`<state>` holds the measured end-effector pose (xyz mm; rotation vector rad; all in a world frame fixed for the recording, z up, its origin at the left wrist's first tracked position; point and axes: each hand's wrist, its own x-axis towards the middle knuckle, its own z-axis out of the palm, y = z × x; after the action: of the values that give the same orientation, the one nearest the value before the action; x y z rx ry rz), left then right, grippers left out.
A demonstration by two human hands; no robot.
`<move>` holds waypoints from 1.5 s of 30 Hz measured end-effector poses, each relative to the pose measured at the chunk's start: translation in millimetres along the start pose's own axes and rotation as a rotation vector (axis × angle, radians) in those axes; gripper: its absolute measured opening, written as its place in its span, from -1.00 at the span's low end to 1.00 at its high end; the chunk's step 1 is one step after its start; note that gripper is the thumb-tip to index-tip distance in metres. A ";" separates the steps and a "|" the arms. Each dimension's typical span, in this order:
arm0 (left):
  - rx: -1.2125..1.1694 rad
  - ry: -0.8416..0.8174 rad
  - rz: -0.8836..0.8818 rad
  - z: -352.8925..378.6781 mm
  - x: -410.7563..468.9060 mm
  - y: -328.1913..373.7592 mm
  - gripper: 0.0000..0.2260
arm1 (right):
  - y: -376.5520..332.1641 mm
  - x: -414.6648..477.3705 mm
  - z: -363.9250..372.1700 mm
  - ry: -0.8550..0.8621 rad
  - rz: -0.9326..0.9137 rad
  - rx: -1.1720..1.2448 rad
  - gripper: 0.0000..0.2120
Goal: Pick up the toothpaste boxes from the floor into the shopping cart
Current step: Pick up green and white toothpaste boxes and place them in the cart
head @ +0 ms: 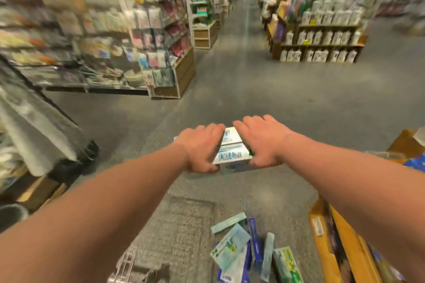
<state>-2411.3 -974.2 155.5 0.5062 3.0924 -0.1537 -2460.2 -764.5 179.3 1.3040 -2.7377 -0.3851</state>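
Head camera view shows a person standing in a shop aisle with both arms stretched out in front. The left hand [202,148] and the right hand [264,142] press in from each side on a small stack of toothpaste boxes [232,149]. Both hands are closed on that stack, with fingers curled over the top and thumbs low near the front edge. The stack is held up in the air, well above the grey floor [253,89].

The boxes in the hands are long and flat, made of smooth white card with blue print. Their long side runs from one palm to the other, so each hand caps one end. Both hands are about equally near.

More toothpaste boxes [243,250] lie in a messy heap on the floor, low in the view and close to the person's feet. They are thin card too, in green, white and blue, and they point every which way.

A bit of shiny wire, maybe the shopping cart [126,264], shows at the bottom left, but it is blurry. If it is the cart, the stack must come back towards the person and to their left. Brown cardboard boxes [340,241] sit to the right. Shelves [92,37] full of goods line the aisle.
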 end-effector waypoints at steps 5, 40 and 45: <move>0.033 -0.016 -0.115 -35.9 -76.3 15.2 -0.23 | -38.4 -26.0 -42.1 0.070 -0.130 -0.001 -0.09; -0.123 -0.338 -0.645 260.0 -562.4 -250.1 -0.21 | -645.7 165.6 62.6 -0.312 -0.401 0.139 -0.11; -0.080 -0.425 -0.555 371.8 -569.1 -285.9 -0.19 | -706.4 200.6 165.5 -0.423 -0.345 0.131 -0.17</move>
<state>-1967.2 -1460.9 -175.7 -0.3546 2.7130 -0.1162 -2086.2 -1315.7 -171.3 1.9405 -2.8975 -0.5749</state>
